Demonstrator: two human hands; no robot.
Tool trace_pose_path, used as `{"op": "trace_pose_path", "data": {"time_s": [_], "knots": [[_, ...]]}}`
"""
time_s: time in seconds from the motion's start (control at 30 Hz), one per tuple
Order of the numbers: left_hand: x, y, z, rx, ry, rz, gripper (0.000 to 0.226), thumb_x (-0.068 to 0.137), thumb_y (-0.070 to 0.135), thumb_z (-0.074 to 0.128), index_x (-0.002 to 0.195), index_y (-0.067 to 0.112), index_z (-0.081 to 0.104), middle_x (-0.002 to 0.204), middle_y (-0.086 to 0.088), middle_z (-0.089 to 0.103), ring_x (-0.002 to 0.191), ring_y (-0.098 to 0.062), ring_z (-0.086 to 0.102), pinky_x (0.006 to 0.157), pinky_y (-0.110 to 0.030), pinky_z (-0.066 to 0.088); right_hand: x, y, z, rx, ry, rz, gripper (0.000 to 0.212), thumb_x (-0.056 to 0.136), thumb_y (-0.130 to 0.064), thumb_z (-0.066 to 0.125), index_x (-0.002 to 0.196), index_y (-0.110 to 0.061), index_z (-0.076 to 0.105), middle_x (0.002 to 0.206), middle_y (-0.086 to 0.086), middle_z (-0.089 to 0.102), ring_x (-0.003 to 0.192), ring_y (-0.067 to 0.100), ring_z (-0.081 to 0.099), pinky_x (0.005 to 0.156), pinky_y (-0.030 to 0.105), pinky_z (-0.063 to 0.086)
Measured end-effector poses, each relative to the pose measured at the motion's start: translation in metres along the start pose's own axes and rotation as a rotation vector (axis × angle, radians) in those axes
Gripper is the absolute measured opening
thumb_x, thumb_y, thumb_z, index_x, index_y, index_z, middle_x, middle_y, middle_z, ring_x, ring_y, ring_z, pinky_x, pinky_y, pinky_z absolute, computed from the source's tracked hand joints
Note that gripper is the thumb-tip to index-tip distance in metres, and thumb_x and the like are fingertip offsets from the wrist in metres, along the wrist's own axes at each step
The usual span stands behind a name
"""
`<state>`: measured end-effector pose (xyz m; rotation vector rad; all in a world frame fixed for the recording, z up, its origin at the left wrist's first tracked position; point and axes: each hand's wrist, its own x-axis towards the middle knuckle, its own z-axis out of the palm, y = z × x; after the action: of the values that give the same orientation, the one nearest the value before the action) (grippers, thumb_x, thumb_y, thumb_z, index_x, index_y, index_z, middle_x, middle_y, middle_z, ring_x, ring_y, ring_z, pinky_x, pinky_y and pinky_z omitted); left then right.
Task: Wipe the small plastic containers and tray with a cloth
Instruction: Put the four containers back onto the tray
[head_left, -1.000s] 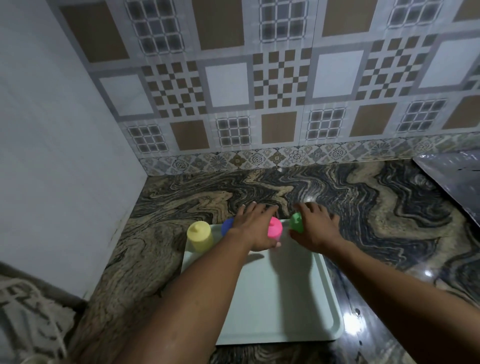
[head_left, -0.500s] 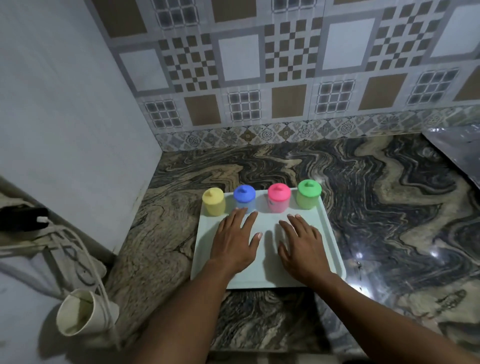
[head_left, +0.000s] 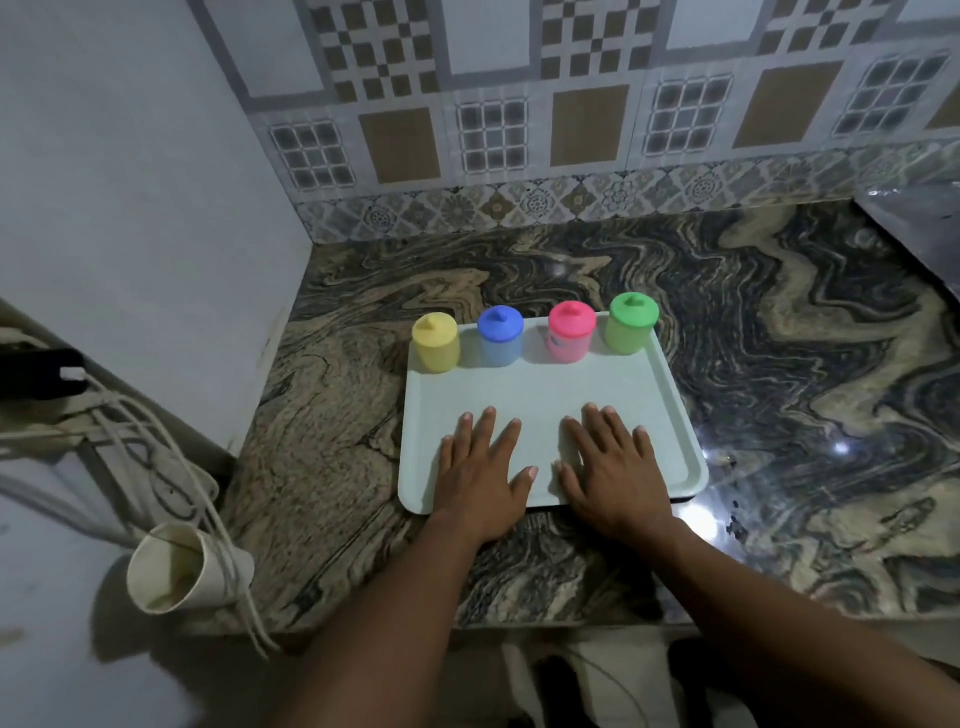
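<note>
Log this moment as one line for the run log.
left hand flat on tray, empty | right hand flat on tray, empty | four containers at tray's far edge | no cloth visible

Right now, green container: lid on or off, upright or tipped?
Lid on and upright. The green container stands on the tray at the right end of the row, its green lid seated on top, knob pointing up.

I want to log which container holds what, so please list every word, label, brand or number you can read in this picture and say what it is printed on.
No text can be read anywhere in this view.
Pink container: a small bluish mark on its front, too blurred to tell whether it is lettering.
Yellow container, blue container, green container: no label visible.
Tray: no print visible.
Paper cup: no print visible.
</note>
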<state>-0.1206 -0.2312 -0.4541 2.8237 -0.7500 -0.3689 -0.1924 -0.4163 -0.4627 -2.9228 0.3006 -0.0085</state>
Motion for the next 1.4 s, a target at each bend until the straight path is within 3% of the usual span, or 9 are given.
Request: {"op": "trace_pose_path", "data": {"time_s": [0.27,0.57,0.87,1.23,1.4], "knots": [[0.047,-0.001,-0.016,-0.005,-0.066,-0.014,0.069,0.099,0.063,0.027,0.158,0.041,0.0,0.168,0.006,-0.016,0.153,-0.023,-0.02,0.124,-0.048,-0.008,0.043,0.008,-0.006,0.002,-0.057,0.016,0.071,0.095,-0.06,0.021,0.158,-0.027,0.015,0.168,0.005,0.008,0.154,0.026,0.002,0.121,0.054,0.008],[0.132,-0.006,-0.049,0.009,-0.186,-0.045,0.071,0.099,0.063,0.031,0.159,0.04,0.0,0.167,0.005,-0.02,0.153,-0.024,-0.021,0.124,-0.049,-0.004,0.125,0.019,-0.013,-0.002,-0.078,0.023,0.079,0.088,-0.063,0.009,0.158,-0.027,0.013,0.168,0.005,0.006,0.154,0.025,0.001,0.121,0.055,0.008],[0.207,-0.01,-0.069,-0.001,-0.199,-0.078,0.071,0.1,0.063,0.031,0.159,0.039,-0.002,0.167,0.004,-0.021,0.153,-0.026,-0.022,0.124,-0.05,-0.005,0.208,0.036,-0.02,-0.006,-0.139,-0.008,0.084,0.084,-0.064,-0.002,0.159,-0.028,0.003,0.168,0.005,-0.006,0.153,0.024,-0.01,0.121,0.054,0.0],[0.256,-0.011,-0.084,-0.037,-0.269,-0.072,0.071,0.102,0.059,0.034,0.158,0.041,-0.005,0.164,0.007,-0.029,0.15,-0.023,-0.03,0.123,-0.049,-0.009,0.245,0.04,-0.025,-0.051,-0.114,0.011,0.073,0.093,-0.057,0.01,0.159,-0.025,0.005,0.167,0.009,0.001,0.153,0.029,-0.004,0.119,0.057,0.004],[0.257,-0.006,-0.094,-0.031,-0.29,-0.084,0.074,0.101,0.057,0.04,0.159,0.038,-0.001,0.166,0.004,-0.023,0.152,-0.026,-0.022,0.124,-0.051,-0.003,0.247,0.041,-0.028,0.004,-0.152,0.014,0.071,0.096,-0.058,0.014,0.159,-0.026,0.005,0.168,0.008,-0.002,0.153,0.027,-0.007,0.119,0.056,0.002]]}}
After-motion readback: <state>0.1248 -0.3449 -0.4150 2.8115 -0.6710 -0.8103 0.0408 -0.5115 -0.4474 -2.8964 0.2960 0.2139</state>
